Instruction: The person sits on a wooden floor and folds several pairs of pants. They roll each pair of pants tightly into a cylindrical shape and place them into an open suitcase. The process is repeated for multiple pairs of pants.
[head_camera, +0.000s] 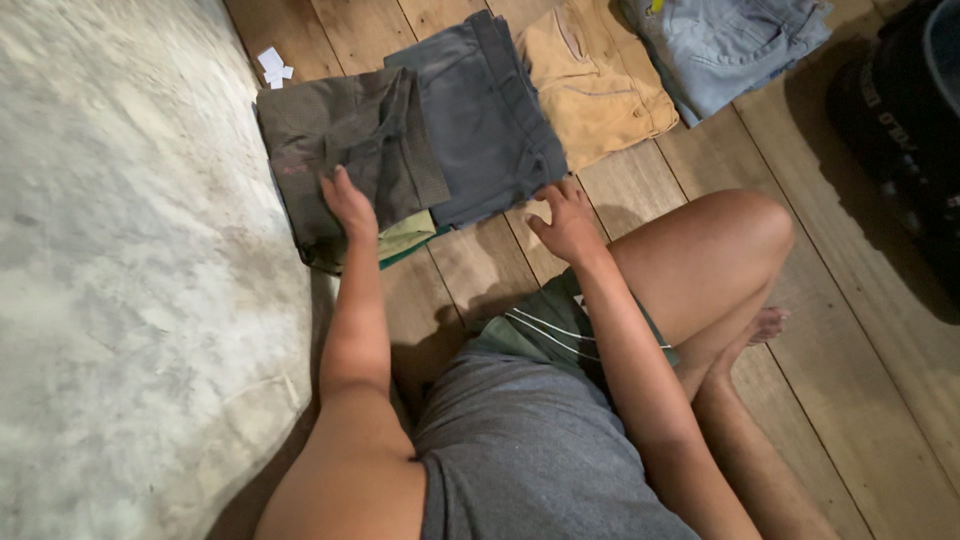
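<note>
- On the wooden floor (640, 190), olive folded shorts (340, 140) are being pressed flat by the left hand (350, 205), fingers open.
- Dark grey folded shorts (490, 110) are being touched by the right hand (565, 220), fingers spread, gripping nothing.
- Folds are likely being risked: sideways pushing could undo them.

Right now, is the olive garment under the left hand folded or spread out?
Folded: the olive garment lies as a compact rectangle with layered edges, the left hand pressing it flat.

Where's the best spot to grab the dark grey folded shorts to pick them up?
Probably the near folded edge of the dark grey shorts, by the right hand, coming from the person's side. That edge lies free on the wooden floor, while the left side is overlapped by the olive shorts.
</note>
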